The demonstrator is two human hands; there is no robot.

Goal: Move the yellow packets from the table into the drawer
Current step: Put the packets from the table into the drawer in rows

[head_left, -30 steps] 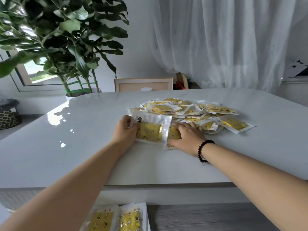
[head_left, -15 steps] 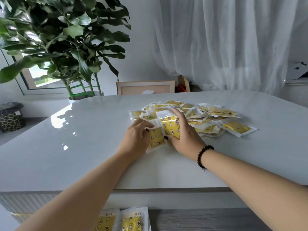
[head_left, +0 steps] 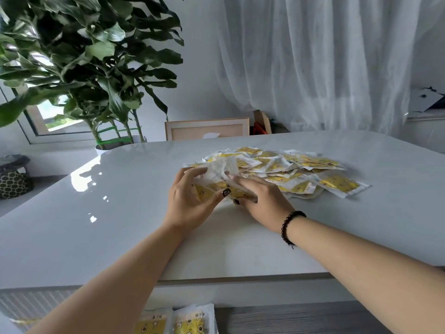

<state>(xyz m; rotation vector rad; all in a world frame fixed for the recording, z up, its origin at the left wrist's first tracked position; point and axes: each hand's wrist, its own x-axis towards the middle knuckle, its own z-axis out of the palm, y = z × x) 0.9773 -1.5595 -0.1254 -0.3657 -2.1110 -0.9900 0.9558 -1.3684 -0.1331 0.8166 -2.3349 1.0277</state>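
- Centrally, both hands work the near-left edge of a heap of yellow packets (head_left: 289, 169) lying on the white table (head_left: 120, 213).
- Left hand (head_left: 187, 203): fingers curled around a small bunch of packets (head_left: 216, 186), thumb with dark nail pressed on the near face, fingertips hooked over the far edge.
- Right hand (head_left: 262, 201): lies palm down, fingers bent over the same bunch from the right, thumb tip beneath its near edge; grip appears shared between the two hands. Beaded bracelet (head_left: 290, 225) on that wrist.
- Held bunch shows yellow printed faces low down and white translucent backs above; somewhat blurred.
- Rest of the heap spreads to the right across the table, one packet (head_left: 342, 185) lying at its near-right edge.
- Two further packets (head_left: 173, 321) lie side by side below the table's near edge, at the bottom of view; the drawer itself cannot be made out clearly.
- Background: large leafy plant (head_left: 84, 56) at left, sheer white curtain (head_left: 313, 56), a framed panel (head_left: 207, 128) leaning behind the table.
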